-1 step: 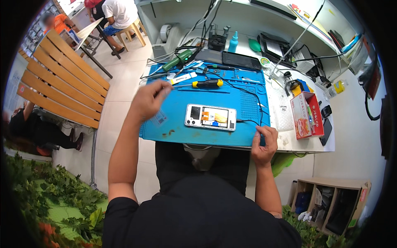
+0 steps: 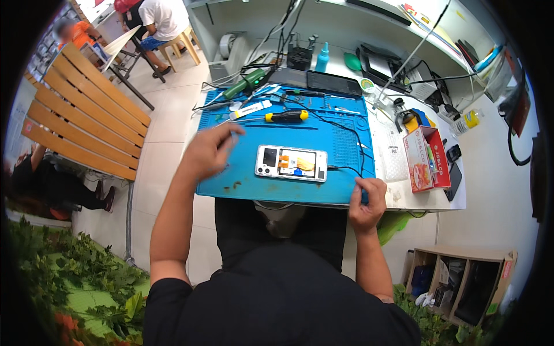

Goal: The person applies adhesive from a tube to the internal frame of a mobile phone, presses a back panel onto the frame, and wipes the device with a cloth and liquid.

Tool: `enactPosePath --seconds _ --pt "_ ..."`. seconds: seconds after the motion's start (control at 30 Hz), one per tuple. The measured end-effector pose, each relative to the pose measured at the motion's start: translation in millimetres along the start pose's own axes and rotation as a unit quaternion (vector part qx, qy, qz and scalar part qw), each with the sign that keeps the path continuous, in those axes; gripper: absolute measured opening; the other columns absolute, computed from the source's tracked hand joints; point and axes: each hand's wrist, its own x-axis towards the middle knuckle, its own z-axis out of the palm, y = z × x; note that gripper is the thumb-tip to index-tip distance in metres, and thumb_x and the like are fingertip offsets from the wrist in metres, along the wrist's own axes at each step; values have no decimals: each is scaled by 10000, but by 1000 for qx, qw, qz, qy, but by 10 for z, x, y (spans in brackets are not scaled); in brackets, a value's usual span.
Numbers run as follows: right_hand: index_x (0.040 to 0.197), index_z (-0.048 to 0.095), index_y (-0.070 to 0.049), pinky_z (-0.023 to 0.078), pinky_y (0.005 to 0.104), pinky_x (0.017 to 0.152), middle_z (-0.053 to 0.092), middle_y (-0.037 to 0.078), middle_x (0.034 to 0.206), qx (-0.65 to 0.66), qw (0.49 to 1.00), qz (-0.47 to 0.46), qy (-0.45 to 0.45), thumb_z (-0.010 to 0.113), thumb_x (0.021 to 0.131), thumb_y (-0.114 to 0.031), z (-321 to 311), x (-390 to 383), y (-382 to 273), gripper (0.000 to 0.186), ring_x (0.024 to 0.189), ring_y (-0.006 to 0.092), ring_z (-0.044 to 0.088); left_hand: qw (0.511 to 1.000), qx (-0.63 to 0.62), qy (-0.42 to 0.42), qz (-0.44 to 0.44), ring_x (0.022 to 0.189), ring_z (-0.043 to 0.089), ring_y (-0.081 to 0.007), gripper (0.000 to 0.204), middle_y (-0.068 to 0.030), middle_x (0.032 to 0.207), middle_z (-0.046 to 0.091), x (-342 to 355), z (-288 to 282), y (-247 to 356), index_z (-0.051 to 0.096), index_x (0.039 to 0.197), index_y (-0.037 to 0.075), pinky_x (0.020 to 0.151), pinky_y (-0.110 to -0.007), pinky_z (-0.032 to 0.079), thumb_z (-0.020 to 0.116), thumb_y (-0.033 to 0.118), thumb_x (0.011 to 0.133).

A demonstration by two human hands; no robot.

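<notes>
An opened white phone (image 2: 291, 163) lies flat on the blue work mat (image 2: 242, 181), its insides showing orange and black parts. A thin black cable (image 2: 345, 168) leaves its right end. My left hand (image 2: 209, 151) hovers over the mat's left part, just left of the phone, fingers curled and blurred; whether it pinches something small I cannot tell. My right hand (image 2: 367, 203) grips the mat's front right edge, thumb on top. A screwdriver with a yellow and black handle (image 2: 287, 116) lies behind the phone.
A green tool (image 2: 245, 83), a blue bottle (image 2: 322, 57) and a dark tablet (image 2: 333, 82) stand at the back of the table. A red box (image 2: 424, 158) sits right. A wooden bench (image 2: 86, 121) and seated people (image 2: 156, 23) are left; a cardboard shelf (image 2: 456, 277) is below right.
</notes>
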Motion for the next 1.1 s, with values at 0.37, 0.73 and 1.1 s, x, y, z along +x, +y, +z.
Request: enactPosePath --seconds 0.37,0.73,1.1 --pt "1092 803 -20 590 414 663 729 97 829 150 963 -43 -218 761 805 81 118 -509 -540 308 721 307 714 974 112 -190 58 1385 640 -391 482 -176 1388 746 -1315 1119 282 711 1447 54 1097 -490 573 800 227 1006" --pt "1190 807 -28 628 399 814 790 146 1135 74 968 83 -225 799 894 51 -670 -440 -426 307 965 320 773 949 93 -301 19 1168 748 -416 675 -209 1147 807 -2079 904 636 775 1331 9 1007 -526 593 565 623 1143" --pt "1402 727 -65 571 478 1063 736 151 1364 -37 874 -12 -485 889 903 -119 -524 -350 -398 527 1268 376 662 966 -21 -245 75 1011 803 -381 431 -157 1060 842 -1974 582 800 808 1315 72 906 -486 616 812 398 1033"
